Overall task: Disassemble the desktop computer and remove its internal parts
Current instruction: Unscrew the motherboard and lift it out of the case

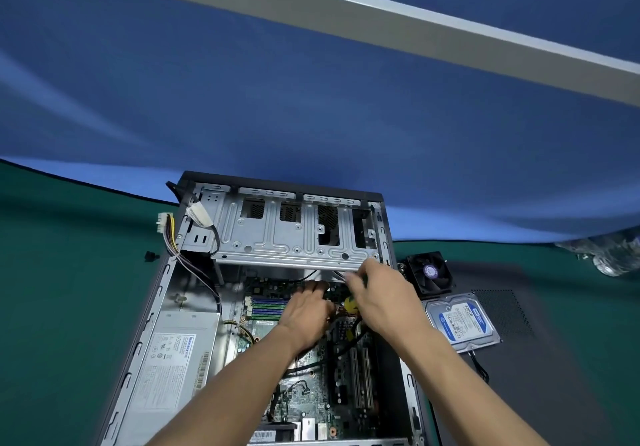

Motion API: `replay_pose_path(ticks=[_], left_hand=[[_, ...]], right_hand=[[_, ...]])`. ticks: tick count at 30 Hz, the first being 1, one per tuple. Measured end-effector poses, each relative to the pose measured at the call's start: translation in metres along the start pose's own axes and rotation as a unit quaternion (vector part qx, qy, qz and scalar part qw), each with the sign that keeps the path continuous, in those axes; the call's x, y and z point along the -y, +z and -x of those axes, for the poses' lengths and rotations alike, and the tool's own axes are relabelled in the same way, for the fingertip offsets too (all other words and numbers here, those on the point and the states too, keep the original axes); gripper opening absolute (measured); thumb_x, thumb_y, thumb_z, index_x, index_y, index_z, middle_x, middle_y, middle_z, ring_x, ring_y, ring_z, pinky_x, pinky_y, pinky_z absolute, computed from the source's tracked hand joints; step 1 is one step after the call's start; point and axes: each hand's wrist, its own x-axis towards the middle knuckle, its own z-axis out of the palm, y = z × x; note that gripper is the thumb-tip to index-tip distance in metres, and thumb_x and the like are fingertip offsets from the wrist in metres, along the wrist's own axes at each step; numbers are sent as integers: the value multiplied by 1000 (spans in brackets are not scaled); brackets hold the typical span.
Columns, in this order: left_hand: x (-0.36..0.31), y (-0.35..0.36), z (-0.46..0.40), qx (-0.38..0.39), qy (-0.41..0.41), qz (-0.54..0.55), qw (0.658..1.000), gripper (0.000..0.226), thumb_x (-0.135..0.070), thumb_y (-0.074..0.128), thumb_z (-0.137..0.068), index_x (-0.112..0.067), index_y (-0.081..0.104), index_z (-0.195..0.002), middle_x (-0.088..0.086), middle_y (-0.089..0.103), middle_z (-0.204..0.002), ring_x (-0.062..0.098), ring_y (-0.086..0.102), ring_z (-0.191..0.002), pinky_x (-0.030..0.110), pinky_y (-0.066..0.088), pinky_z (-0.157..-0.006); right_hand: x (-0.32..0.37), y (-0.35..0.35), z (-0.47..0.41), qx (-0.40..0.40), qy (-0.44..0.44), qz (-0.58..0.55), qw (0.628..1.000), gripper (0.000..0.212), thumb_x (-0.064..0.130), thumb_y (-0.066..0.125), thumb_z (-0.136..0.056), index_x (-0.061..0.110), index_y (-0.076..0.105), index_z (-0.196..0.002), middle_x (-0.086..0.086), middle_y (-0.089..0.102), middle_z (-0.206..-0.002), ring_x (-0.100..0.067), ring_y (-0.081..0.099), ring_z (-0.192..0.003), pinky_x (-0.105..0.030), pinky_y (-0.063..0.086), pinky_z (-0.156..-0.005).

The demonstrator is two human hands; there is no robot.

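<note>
Two hands work inside an open computer case (162, 307) holding motherboard (308, 393) and power supply (173, 352): right hand (381, 293) grips a yellow-handled tool (350, 304); left hand's (308, 310) fingers' state cannot be told.

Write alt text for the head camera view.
Two bare hands work over the motherboard inside an open desktop case lying on a green mat; the right hand grips a yellow-handled screwdriver, the left hand rests beside it. A power supply sits at left; a removed fan and hard drive lie outside at right.
</note>
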Motion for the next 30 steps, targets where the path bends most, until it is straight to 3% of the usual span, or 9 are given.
replay_pose_path(ticks=[3, 8, 10, 12, 14, 16, 22, 26, 30], left_hand=[[0, 0, 0, 0, 0, -13, 1000, 30, -9, 57, -89, -17, 58, -118, 6, 50, -117, 25, 46, -115, 40, 29, -108], [-2, 3, 2, -15, -1, -2, 1000, 46, -10, 58, -89, -23, 50, -133, 7, 47, -128, 26, 41, -125, 42, 23, -112], [-3, 3, 3, -19, -1, -8, 1000, 40, -13, 57, -90, -19, 52, -129, 8, 47, -127, 27, 40, -124, 42, 24, -111], [-3, 3, 3, -24, 0, -8, 1000, 36, -13, 56, -90, -17, 54, -126, 8, 48, -126, 27, 40, -123, 41, 26, -110], [-5, 2, 4, -30, -3, -8, 1000, 34, -11, 55, -89, -17, 56, -123, 7, 48, -124, 26, 40, -123, 41, 26, -108], [-7, 2, 4, -34, -10, -23, 999, 32, -7, 56, -87, -16, 58, -118, 7, 48, -124, 27, 40, -123, 41, 26, -108], [-29, 5, 3, -42, -36, -88, 995, 34, 0, 50, -84, -11, 59, -115, 11, 47, -125, 30, 38, -120, 43, 24, -105], [-33, 1, 2, -35, 0, -143, 989, 30, -1, 47, -87, -6, 58, -114, 14, 46, -125, 31, 37, -120, 44, 25, -104], [-26, -4, -2, -19, 65, -188, 980, 28, -1, 43, -90, -1, 56, -115, 15, 45, -126, 30, 38, -119, 42, 30, -101]], right_hand=[[0, 1, 0, 9, -14, -14, 1000, 17, 22, 49, -92, 18, 46, -108, -2, 50, -113, -25, 55, -94, -31, 41, -76], [-4, 1, 3, -1, -5, -12, 1000, 17, 27, 45, -96, 17, 46, -110, -3, 52, -114, -28, 57, -94, -34, 45, -79], [-6, 1, 4, 13, -17, -19, 1000, 22, 16, 53, -90, 19, 44, -109, -2, 46, -115, -26, 55, -93, -33, 45, -79], [-8, 1, 5, 16, -21, -13, 1000, 25, 20, 59, -87, 20, 44, -107, -1, 45, -112, -26, 55, -93, -34, 45, -79], [-8, 0, 5, 4, -26, -8, 1000, 18, 31, 53, -92, 20, 48, -106, 0, 50, -110, -27, 56, -94, -34, 45, -80], [-8, 2, 6, 2, -43, -5, 999, 13, 26, 48, -93, 21, 51, -105, 0, 53, -112, -25, 56, -97, -32, 43, -80], [-14, -10, 8, -40, 17, -13, 999, 7, 28, 59, -78, 28, 53, -80, 9, 57, -83, -18, 54, -74, -28, 35, -63], [-19, -24, 9, -66, 17, -6, 998, 7, 30, 58, -79, 29, 51, -78, 8, 58, -83, -19, 54, -74, -29, 34, -61], [-32, -22, 22, -77, -9, 7, 997, 10, 31, 54, -85, 27, 54, -94, 8, 57, -98, -18, 55, -78, -30, 38, -66]])
